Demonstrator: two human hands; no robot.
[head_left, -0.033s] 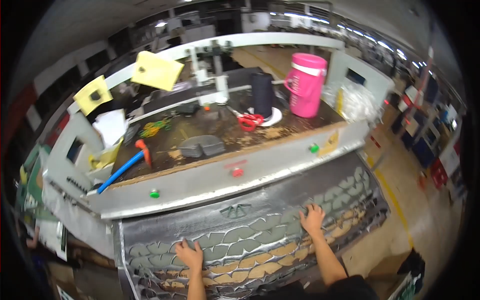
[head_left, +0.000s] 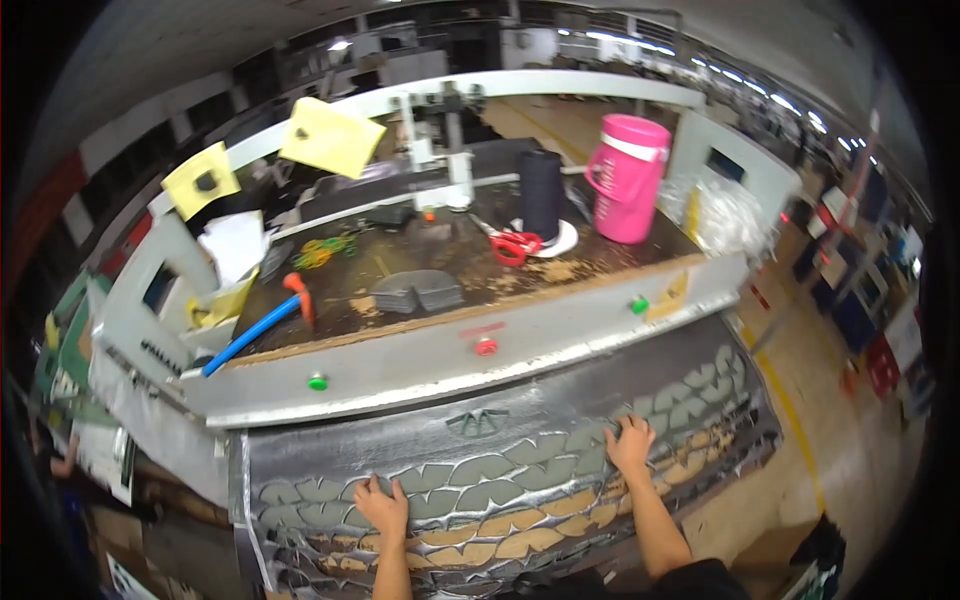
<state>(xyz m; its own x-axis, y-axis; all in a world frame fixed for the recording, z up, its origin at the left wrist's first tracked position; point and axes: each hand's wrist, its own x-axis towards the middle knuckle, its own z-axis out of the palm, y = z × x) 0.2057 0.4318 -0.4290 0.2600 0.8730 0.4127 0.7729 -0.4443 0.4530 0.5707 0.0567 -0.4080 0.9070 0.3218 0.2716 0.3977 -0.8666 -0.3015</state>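
A dark sheet (head_left: 330, 450) lies in front of me, with rows of curved grey-green cut pieces (head_left: 495, 463) across it. Tan shapes (head_left: 525, 540) show in the rows nearer to me. My left hand (head_left: 383, 508) rests on the left part of the sheet, fingers apart, touching the grey-green rows. Farther right, my right hand (head_left: 630, 447) lies on the same rows with its fingers spread. Neither hand holds anything that I can see. A small cluster of dark green strips (head_left: 477, 423) sits on the sheet beyond the rows, between my hands.
Across the far side runs a grey machine beam (head_left: 420, 373) with a red button (head_left: 486, 347) and green buttons (head_left: 317, 382). On its top are a hammer (head_left: 262, 328), red-handled scissors (head_left: 514, 247), a dark thread cone (head_left: 541, 195), stacked grey pieces (head_left: 418, 291) and a pink jug (head_left: 630, 180).
The whole view has shifted slightly, with the machine top sitting a little lower and farther right. Both hands stay at about the same places on the sheet.
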